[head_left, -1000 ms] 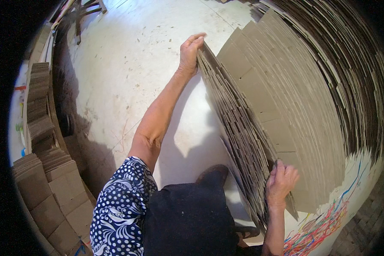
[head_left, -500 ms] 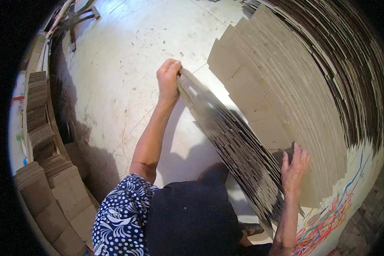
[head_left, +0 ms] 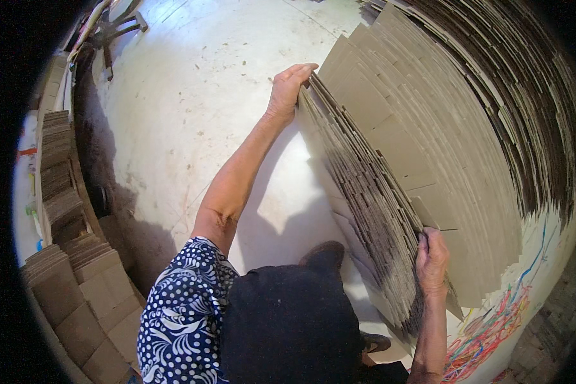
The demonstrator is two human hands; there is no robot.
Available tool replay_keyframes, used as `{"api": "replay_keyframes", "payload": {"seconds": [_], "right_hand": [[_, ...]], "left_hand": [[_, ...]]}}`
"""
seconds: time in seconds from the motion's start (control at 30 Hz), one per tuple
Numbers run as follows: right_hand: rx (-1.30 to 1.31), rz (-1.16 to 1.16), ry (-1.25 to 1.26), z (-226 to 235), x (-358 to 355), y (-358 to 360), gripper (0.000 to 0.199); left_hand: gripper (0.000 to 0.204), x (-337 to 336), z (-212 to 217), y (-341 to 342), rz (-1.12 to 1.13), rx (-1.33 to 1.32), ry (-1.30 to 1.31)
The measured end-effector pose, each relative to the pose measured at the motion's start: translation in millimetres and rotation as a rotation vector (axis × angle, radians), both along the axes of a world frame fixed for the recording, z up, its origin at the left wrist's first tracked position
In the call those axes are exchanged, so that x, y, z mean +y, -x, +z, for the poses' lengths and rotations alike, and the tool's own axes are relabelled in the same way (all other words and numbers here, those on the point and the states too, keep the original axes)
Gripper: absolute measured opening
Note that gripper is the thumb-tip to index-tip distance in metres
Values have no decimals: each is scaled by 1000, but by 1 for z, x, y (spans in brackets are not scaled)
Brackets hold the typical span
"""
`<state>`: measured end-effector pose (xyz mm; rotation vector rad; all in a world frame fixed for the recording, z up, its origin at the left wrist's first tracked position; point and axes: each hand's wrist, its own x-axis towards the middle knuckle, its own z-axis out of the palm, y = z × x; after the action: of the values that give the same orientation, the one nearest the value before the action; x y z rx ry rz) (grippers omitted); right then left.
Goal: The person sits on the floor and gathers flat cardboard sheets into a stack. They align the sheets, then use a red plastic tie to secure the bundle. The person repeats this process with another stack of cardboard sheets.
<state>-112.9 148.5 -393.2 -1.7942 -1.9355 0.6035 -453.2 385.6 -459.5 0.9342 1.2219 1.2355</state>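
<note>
A thick bundle of flat cardboard sheets (head_left: 365, 205) stands on edge, slanting from upper left to lower right in front of me. My left hand (head_left: 290, 89) grips the bundle's far upper corner, fingers closed over its edge. At its right side my right hand (head_left: 432, 256) is closed on the near part of the bundle, with the fingertips curled at the sheets' edge and partly hidden. Just to the right, a long row of leaning cardboard sheets (head_left: 429, 147) fans out, and the bundle's far end touches or nearly touches it.
Darker cardboard stacks (head_left: 537, 96) rise behind the row at the right. Coloured straps (head_left: 486, 345) lie tangled at lower right. More cardboard stacks (head_left: 89, 288) line the left side. A dark metal stand leg (head_left: 118, 32) is at upper left on the pale floor (head_left: 173, 115).
My left hand has swung the bundle's far end right and away, up against the leaning row. The right hand has moved down slightly and closed on the bundle's edge.
</note>
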Motion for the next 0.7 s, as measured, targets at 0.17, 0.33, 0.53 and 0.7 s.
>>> {"api": "replay_keyframes", "payload": {"seconds": [0.17,0.33,0.53,0.7], "right_hand": [[-101,122,-51,5,-6,1,18],[-37,242,40,14,-23,9,12],[-230,-151,-103,8,-9,-43,29],[-463,-152,-95,-8,4,-44,43]], "left_hand": [[30,-9,2,-1,45,70,-36],[25,-24,-23,11,124,-189,-34],[20,-59,-26,12,242,-28,-230],[20,-57,-16,-1,226,-17,-222]]}}
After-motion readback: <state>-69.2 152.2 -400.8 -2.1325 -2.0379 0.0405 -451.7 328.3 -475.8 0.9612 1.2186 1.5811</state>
